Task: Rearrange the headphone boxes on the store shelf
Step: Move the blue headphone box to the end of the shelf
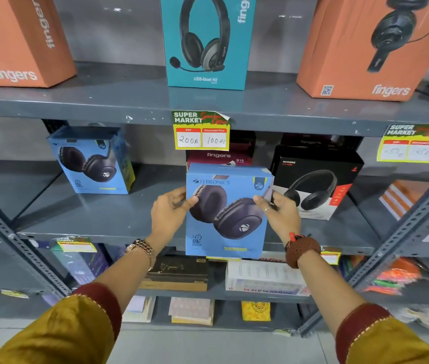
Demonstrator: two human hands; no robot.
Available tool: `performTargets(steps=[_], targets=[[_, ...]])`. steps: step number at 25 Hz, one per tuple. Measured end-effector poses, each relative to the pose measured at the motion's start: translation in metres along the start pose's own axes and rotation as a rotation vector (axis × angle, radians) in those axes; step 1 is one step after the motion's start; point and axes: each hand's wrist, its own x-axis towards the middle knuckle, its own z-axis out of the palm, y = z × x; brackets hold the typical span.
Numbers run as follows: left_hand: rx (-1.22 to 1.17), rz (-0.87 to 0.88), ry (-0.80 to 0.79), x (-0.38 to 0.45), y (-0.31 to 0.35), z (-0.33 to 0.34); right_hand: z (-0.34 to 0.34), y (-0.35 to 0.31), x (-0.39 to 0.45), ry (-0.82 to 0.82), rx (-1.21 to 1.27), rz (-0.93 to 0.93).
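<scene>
A blue Zebronics headphone box [227, 211] is held upright in front of the middle shelf [103, 219]. My left hand [170, 214] grips its left edge and my right hand [281, 214] grips its right edge. A second blue Zebronics box [92, 161] stands at the left of the same shelf. Behind the held box a maroon Fingers box [218, 156] shows partly. A black Rockerz box [315, 179] stands to its right.
On the top shelf stand a teal Fingers box [206, 40] and orange Fingers boxes at left [16, 40] and right [370, 48]. Price tags [201, 131] hang from the shelf edge. Lower shelves hold books, boxes and packets. Slotted metal uprights [404, 232] flank the bay.
</scene>
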Motion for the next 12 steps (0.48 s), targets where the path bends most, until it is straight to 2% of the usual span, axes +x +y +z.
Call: performTargets(steps=[6, 12], targets=[[-0.014, -0.006, -0.007, -0.018, 0.001, -0.031, 0.002, -0.024, -0.021, -0.002, 0.026, -0.034], [-0.066, -0.068, 0.085, -0.002, -0.033, -0.120, 0.093, -0.066, -0.032, -0.118, 0.071, -0.079]])
